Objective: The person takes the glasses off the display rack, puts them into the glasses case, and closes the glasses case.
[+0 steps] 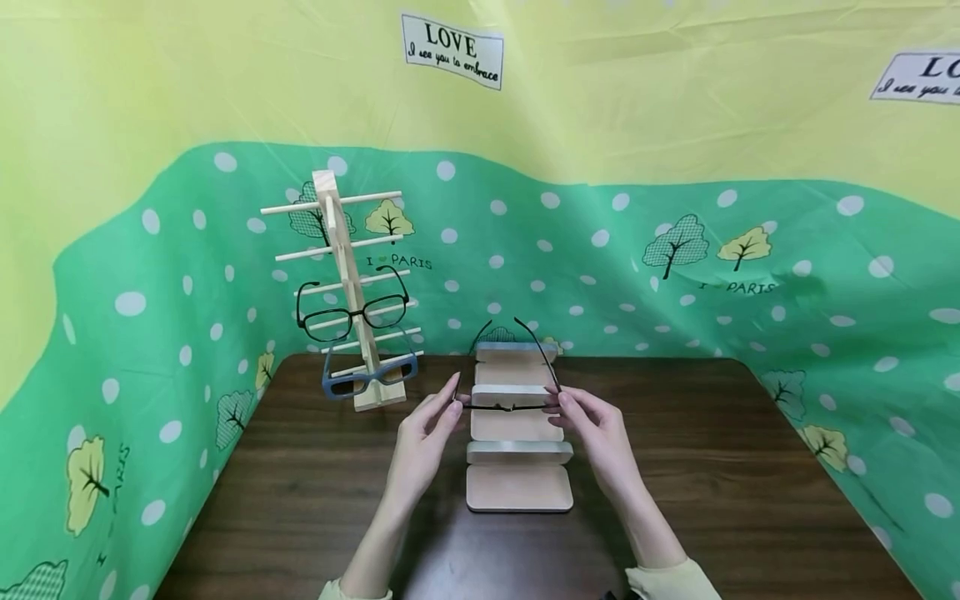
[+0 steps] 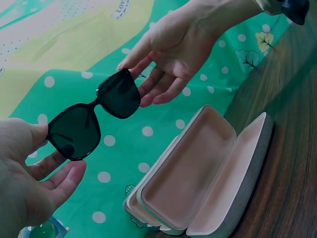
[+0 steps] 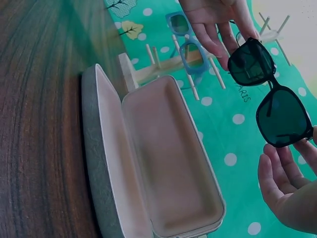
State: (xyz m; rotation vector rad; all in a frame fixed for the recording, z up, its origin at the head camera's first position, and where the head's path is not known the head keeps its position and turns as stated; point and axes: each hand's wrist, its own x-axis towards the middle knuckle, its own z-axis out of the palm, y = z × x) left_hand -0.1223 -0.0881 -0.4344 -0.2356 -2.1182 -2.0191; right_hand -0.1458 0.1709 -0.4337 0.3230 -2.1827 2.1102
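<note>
I hold a pair of black sunglasses (image 1: pixel 508 407) with dark lenses above an open, beige-lined glasses case (image 1: pixel 517 487) on the brown table (image 1: pixel 300 500). My left hand (image 1: pixel 453 405) pinches the frame's left end and my right hand (image 1: pixel 559 403) pinches its right end. The temples are unfolded and point away from me. In the left wrist view the sunglasses (image 2: pixel 94 114) hang between both hands over the case (image 2: pixel 198 178). The right wrist view shows the lenses (image 3: pixel 267 94) from the front, with the case (image 3: pixel 163 158) lying open below.
A wooden rack (image 1: pixel 352 333) stands at the back left of the table. It carries black-framed clear glasses (image 1: pixel 352 312) and blue-framed sunglasses (image 1: pixel 371 375). A green and yellow cloth (image 1: pixel 675 250) walls in the table on three sides.
</note>
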